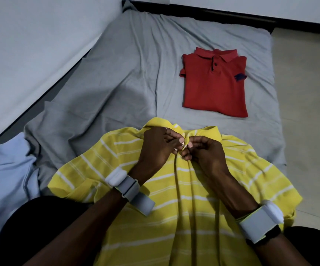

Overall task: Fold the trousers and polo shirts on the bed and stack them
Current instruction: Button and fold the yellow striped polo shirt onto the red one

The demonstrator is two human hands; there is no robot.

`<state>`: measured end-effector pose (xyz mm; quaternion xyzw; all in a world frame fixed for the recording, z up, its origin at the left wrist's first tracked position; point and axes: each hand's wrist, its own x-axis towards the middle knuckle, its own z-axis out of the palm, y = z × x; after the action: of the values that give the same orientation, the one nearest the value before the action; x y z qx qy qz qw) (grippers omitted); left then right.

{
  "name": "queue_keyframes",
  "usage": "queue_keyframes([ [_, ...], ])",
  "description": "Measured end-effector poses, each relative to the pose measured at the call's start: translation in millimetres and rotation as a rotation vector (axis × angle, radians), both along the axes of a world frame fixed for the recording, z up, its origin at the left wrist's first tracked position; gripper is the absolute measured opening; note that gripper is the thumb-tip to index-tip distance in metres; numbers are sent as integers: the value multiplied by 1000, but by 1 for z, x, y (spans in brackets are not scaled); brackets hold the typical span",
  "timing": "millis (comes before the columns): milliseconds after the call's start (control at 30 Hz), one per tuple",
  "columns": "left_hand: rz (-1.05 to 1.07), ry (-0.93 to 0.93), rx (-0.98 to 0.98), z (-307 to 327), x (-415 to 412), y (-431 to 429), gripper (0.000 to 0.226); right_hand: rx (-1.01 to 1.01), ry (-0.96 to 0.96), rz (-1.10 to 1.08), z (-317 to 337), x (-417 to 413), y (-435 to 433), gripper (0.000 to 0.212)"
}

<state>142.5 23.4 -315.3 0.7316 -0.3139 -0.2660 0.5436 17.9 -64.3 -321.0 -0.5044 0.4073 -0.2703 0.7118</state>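
Head view: the yellow polo (155, 237) lies face up on the bed (126, 64), just nearer the person than the folded red polo (214, 87). The left hand (156, 145) and right hand (206, 152) meet at its placket, each pinching fabric, apparently at a button. It looks light, soft and floppy, so I would take it at the shoulders or hem for folding.

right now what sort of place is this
Probably a bedroom: a low bed under a wrinkled grey sheet beside a white wall, with a folded red polo shirt and a yellow striped polo shirt on it.
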Motion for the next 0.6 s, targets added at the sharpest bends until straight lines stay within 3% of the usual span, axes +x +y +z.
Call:
queue_keyframes([
  [200, -1, -145, 81, -2, -5, -3, 17, -80, 8, 45, -2, 2, 4, 7],
  [367, -37, -233, 72, -1, -1, -2, 6, -140, 31, 25, -8, 3, 5, 7],
  [600, -51, -173, 4, 2, 4, 2, 7, -290, 76, 33, -1, 3, 7, 7],
])
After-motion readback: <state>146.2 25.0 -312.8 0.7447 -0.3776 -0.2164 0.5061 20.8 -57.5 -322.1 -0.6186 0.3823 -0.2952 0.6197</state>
